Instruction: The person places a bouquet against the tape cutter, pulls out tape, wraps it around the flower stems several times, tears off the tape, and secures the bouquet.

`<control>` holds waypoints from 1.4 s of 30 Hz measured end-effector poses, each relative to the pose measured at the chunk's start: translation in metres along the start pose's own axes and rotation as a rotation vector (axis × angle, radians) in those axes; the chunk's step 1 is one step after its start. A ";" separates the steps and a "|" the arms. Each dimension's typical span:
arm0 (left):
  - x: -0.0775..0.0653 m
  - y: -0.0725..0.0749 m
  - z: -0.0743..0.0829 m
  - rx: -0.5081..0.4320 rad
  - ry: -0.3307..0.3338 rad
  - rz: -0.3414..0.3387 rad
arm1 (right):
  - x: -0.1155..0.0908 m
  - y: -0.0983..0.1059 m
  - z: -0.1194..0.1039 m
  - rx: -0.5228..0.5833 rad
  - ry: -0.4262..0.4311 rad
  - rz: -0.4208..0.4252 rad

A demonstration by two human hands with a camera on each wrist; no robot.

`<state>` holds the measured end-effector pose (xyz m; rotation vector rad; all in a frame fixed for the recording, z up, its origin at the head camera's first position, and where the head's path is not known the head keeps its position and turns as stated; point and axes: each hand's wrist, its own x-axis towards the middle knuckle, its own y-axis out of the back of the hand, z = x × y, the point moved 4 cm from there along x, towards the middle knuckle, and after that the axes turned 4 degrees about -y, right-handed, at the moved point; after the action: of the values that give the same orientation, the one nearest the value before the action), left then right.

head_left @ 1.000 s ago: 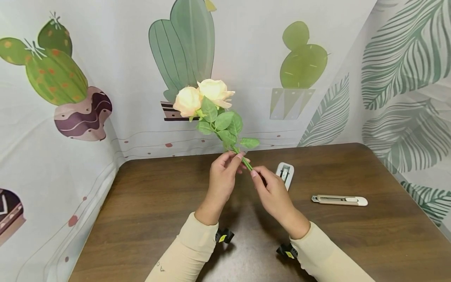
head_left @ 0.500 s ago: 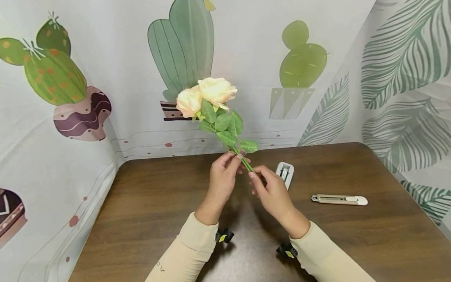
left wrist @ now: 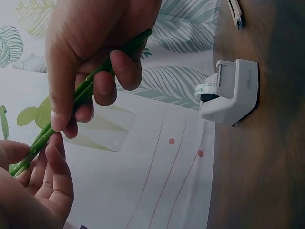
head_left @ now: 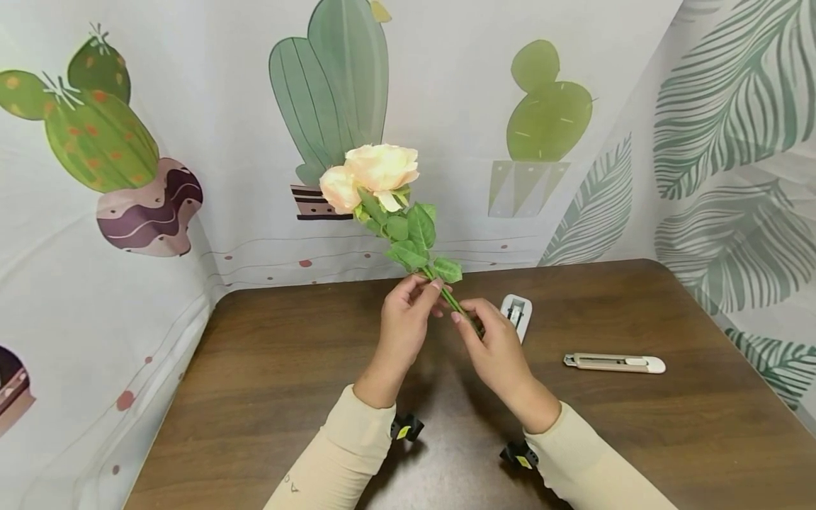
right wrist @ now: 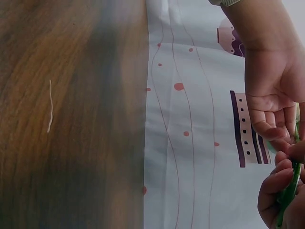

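Observation:
Two pale peach roses [head_left: 384, 168] with green leaves [head_left: 413, 234] slant up and left above the table, their stems [left wrist: 85, 90] lying side by side. Just below the leaves, my left hand [head_left: 406, 312] pinches the stems between thumb and fingers. Lower down, my right hand [head_left: 496, 347] grips the same stems, with its fingers curled round them in the left wrist view. A short length of stem shows between the hands. In the right wrist view the flower heads are out of sight, and only a bit of green stem [right wrist: 287, 202] shows at the right edge.
A white tape dispenser [head_left: 518, 315] stands on the brown table [head_left: 274, 368] just behind my right hand. Farther right lies a beige utility knife [head_left: 613, 363]. A thin pale strand [right wrist: 50, 106] lies on the wood. A printed cloth [head_left: 446, 92] hangs behind the table's back edge.
The roses have turned in my hands, so their heads and leaves face differently. The right fingers have shifted slightly down along the stems; the left hand has barely moved.

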<state>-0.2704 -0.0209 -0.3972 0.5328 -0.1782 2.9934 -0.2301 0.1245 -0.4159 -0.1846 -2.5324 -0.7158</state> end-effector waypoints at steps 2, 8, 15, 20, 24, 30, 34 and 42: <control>0.000 0.000 0.001 0.003 0.001 -0.001 | 0.000 0.000 0.000 0.006 -0.016 -0.007; 0.000 0.000 0.003 0.020 -0.016 0.001 | 0.000 0.000 0.002 0.057 -0.080 -0.081; 0.000 0.000 0.003 -0.090 0.007 -0.026 | -0.002 -0.003 0.001 0.108 -0.092 -0.196; 0.000 0.000 0.004 -0.098 0.012 -0.042 | -0.001 -0.003 0.001 0.198 -0.101 -0.219; 0.001 0.001 0.004 -0.088 0.015 -0.032 | -0.001 -0.002 0.000 0.197 -0.091 -0.185; 0.000 0.000 0.003 -0.075 0.036 -0.017 | -0.001 -0.001 0.002 0.178 -0.070 -0.130; 0.000 0.000 0.004 -0.045 0.025 0.009 | -0.001 -0.001 0.002 0.182 -0.052 -0.102; -0.002 0.001 0.004 0.024 0.005 0.035 | 0.000 -0.001 0.002 0.139 -0.060 -0.071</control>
<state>-0.2674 -0.0222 -0.3947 0.5307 -0.1530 3.0339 -0.2309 0.1249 -0.4175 -0.0705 -2.6463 -0.5656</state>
